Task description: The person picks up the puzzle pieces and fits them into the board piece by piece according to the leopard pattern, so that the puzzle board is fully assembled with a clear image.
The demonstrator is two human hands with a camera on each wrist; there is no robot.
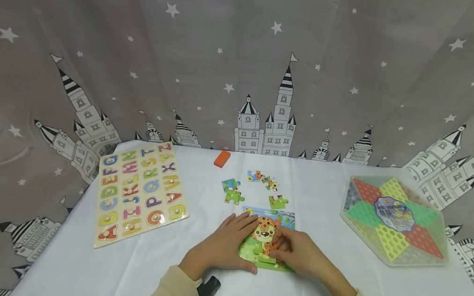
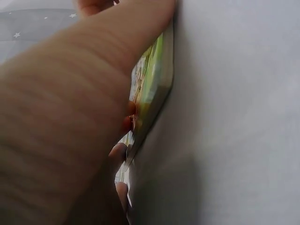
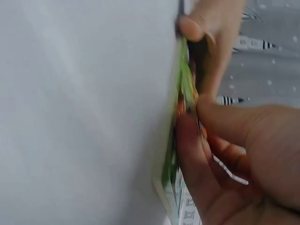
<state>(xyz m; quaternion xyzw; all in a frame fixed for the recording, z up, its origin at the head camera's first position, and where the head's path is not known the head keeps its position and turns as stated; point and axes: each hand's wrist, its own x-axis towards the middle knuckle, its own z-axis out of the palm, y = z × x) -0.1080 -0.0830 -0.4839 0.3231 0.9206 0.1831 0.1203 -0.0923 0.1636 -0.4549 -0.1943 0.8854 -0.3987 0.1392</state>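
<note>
A jigsaw puzzle (image 1: 280, 216) with a cartoon leopard on a green and blue scene lies flat at the table's front middle. My left hand (image 1: 228, 243) rests over its left side, fingers stretched out and thumb near the lower edge. Over the lower right part, my right hand (image 1: 306, 253) pinches a green puzzle piece (image 3: 188, 84) between thumb and fingertips. That piece stands tilted up from the board in the right wrist view. The left wrist view shows mostly forearm and the board's edge (image 2: 164, 70); the left fingers are largely hidden there.
Beyond the board lie several loose puzzle pieces (image 1: 234, 196) and an orange block (image 1: 222, 159). A wooden alphabet board (image 1: 158, 197) is at left, and a boxed Chinese checkers set (image 1: 395, 220) at right. A grey castle-print curtain (image 1: 209, 79) hangs behind the white table.
</note>
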